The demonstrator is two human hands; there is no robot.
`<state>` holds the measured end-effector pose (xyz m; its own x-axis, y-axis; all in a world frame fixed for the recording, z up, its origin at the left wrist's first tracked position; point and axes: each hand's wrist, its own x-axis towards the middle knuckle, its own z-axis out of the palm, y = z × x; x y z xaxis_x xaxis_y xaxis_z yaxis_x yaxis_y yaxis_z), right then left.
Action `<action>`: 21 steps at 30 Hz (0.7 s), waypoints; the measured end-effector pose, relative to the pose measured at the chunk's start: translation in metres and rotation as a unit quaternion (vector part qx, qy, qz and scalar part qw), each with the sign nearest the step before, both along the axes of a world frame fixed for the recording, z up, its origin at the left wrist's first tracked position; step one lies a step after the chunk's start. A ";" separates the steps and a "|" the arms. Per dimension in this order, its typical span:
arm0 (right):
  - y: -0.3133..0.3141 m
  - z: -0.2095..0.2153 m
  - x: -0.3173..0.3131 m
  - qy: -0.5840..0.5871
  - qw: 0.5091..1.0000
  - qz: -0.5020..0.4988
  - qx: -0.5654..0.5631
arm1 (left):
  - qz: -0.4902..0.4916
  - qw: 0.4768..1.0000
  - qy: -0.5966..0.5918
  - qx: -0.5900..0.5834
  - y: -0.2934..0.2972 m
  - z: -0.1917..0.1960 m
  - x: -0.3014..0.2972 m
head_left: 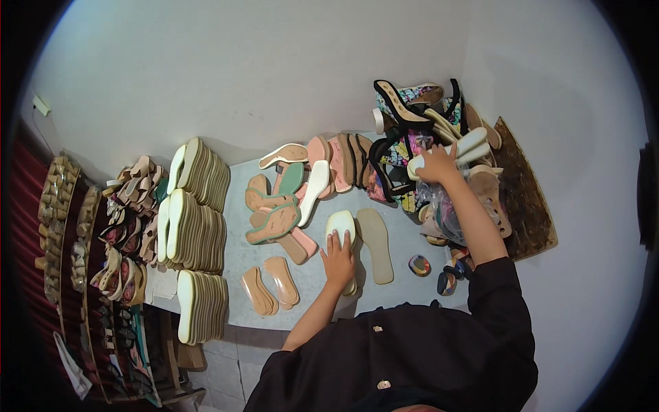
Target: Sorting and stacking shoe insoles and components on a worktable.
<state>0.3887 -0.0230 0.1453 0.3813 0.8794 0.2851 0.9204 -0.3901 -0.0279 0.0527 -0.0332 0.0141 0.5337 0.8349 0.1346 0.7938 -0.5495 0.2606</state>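
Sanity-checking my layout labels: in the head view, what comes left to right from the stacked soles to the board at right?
Stacked cream soles → tan insoles → left hand on an off-white sole → grey-beige sole → right hand → brown board.

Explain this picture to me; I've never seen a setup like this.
There is no robot here, only a person's two bare hands. A single fisheye camera worn on the person's head looks down, so straight edges curve near the rim.

The pale grey table carries tall stacks of cream sole-shaped pieces at its left end, a loose spread of pink, tan and green footwear parts in the middle, and a heap of black-edged, flower-patterned sandals on the right.

The left hand lies flat on a smooth cream-white sole, beside a grey-beige flat sole. The right hand is on a long white sole-shaped piece by the heap; how firmly it grips is unclear.
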 end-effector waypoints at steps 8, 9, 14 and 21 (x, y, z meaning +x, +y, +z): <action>-0.009 0.005 -0.006 0.036 0.991 -0.018 -0.128 | 0.009 1.000 -0.009 -0.017 0.000 0.005 -0.003; -0.010 0.010 -0.007 0.037 0.991 -0.018 -0.127 | 0.008 1.000 -0.008 -0.018 0.000 0.005 -0.003; -0.021 0.036 -0.011 0.064 0.997 -0.012 -0.051 | 0.009 0.999 0.000 -0.032 0.004 0.001 -0.004; -0.044 0.081 -0.015 0.017 0.970 0.118 0.212 | 0.016 0.997 -0.017 -0.080 0.003 0.013 0.000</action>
<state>0.3733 -0.0669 0.2267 0.1983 0.7494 0.6317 0.9786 -0.1150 -0.1708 0.0525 -0.0302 0.0271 0.5048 0.8631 0.0160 0.7992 -0.4742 0.3693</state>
